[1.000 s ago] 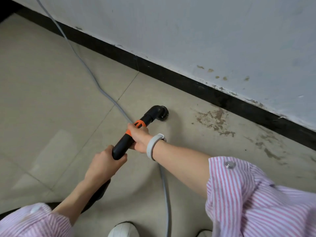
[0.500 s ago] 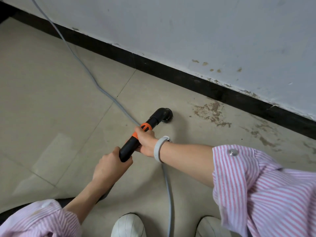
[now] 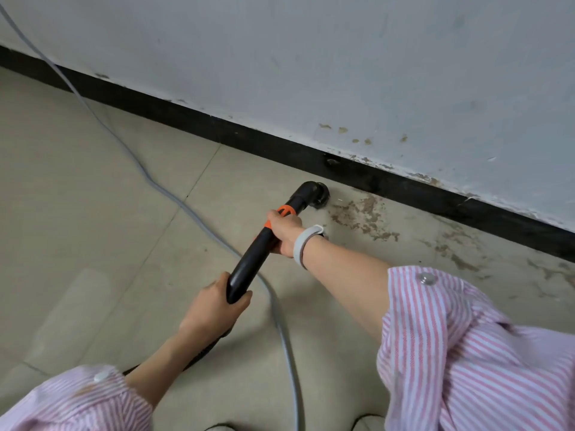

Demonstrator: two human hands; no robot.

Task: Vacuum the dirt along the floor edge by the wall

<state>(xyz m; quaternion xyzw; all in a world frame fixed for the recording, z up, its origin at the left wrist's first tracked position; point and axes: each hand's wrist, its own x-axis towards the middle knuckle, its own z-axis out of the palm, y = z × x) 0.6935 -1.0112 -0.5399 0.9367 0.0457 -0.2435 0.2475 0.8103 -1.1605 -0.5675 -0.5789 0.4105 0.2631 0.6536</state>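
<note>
Grey power cord [image 3: 174, 200] running from eleven o'clock down to six, crossing beige floor tiles [image 3: 77, 197] under the wand. Left hand [image 3: 214, 309] at seven o'clock of centre, fingers wrapped round the rear end of the black vacuum wand [image 3: 252, 262]. Right hand [image 3: 284, 233], grey wristband [image 3: 303, 244] on the wrist, clenched round the wand just behind its orange collar [image 3: 284, 211]. Elbow nozzle [image 3: 312, 194] at centre, down on the tile, near the black skirting board [image 3: 236, 132] but not touching it. Brown dirt patch [image 3: 361, 217] just beside the nozzle at three o'clock, untouched; further smears [image 3: 460, 253] trailing toward four o'clock along the wall [image 3: 311, 57]. Tiles toward nine o'clock looking clean. Judged barely begun on the visible dirt: the whole soiled stretch left to do.
</note>
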